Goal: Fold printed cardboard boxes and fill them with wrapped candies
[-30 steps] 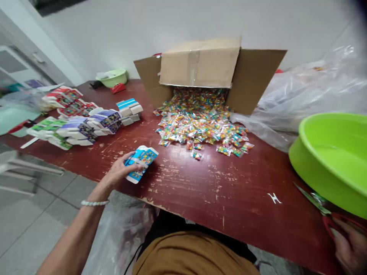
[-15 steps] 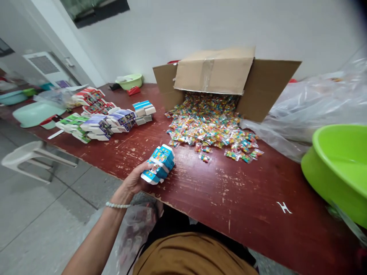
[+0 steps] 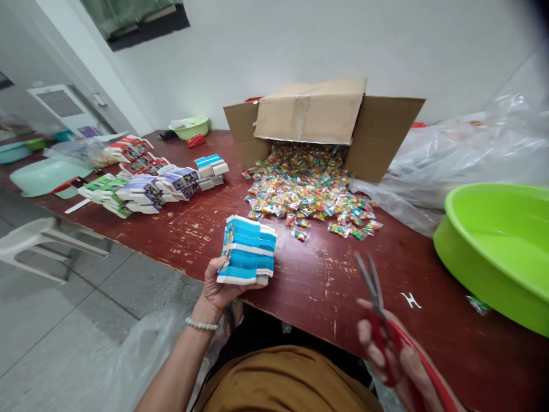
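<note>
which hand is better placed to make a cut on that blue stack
Probably the right hand: it already grips the red-handled scissors, blades raised, while the left hand is taken up holding the stack of blue printed cartons from underneath.

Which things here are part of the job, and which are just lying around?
Probably part of the job:
left hand holding blue cartons
right hand holding scissors
packets
box

Probably just lying around:
green basin
plastic chair
plastic sheet
</note>
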Motion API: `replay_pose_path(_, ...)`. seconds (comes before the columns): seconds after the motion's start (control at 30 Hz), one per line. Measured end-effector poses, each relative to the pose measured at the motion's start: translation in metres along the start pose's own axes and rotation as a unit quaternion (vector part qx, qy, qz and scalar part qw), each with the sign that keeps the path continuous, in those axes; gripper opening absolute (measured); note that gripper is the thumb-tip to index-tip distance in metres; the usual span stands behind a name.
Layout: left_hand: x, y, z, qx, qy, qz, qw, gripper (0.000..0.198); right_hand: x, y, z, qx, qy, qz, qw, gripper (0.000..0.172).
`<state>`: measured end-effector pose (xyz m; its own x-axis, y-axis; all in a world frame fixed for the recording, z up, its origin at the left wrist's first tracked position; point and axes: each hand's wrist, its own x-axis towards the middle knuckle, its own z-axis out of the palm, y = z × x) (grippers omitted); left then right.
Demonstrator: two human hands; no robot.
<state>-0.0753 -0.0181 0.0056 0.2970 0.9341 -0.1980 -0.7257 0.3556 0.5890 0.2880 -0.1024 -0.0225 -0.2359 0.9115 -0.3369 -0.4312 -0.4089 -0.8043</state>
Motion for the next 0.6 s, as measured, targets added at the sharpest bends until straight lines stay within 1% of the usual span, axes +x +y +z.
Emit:
replay_pose_path(0.03,0.000,-0.003,0.003,0.003,0.002,0.008,1.000,0.066,0.003,0.004,0.015,0.019,-0.044,0.019,0.999,0.053)
replay_pose_path(0.1,-0.002,-0.009,0.011,0.009,0.019,0.023,1.000,0.069,0.010,0.010,0.046,0.063,-0.142,0.053,0.986,0.059)
replay_pose_path(0.17,-0.003,-0.014,0.018,0.008,0.041,0.035,0.999,0.068,0.018,0.013,0.070,0.105,-0.206,0.081,0.969,0.059)
replay_pose_path(0.23,-0.003,-0.020,0.021,0.002,0.057,0.040,0.998,0.064,0.023,0.015,0.085,0.133,-0.245,0.096,0.955,0.058)
replay_pose_path(0.33,-0.002,-0.027,0.019,-0.008,0.059,0.053,0.997,0.051,0.028,0.016,0.095,0.159,-0.278,0.109,0.941,0.055)
replay_pose_path(0.43,0.000,-0.033,0.018,-0.018,0.051,0.057,0.997,0.038,0.031,0.017,0.096,0.175,-0.290,0.111,0.934,0.054)
replay_pose_path(0.5,0.000,-0.033,0.020,-0.007,0.056,0.062,0.996,0.042,0.031,0.018,0.094,0.178,-0.286,0.106,0.936,0.053)
replay_pose_path(0.57,0.000,-0.031,0.026,0.042,0.070,0.067,0.994,0.055,0.030,0.020,0.090,0.176,-0.277,0.099,0.939,0.052)
replay_pose_path(0.6,0.000,-0.029,0.029,0.085,0.080,0.070,0.991,0.064,0.029,0.021,0.087,0.176,-0.267,0.096,0.943,0.052)
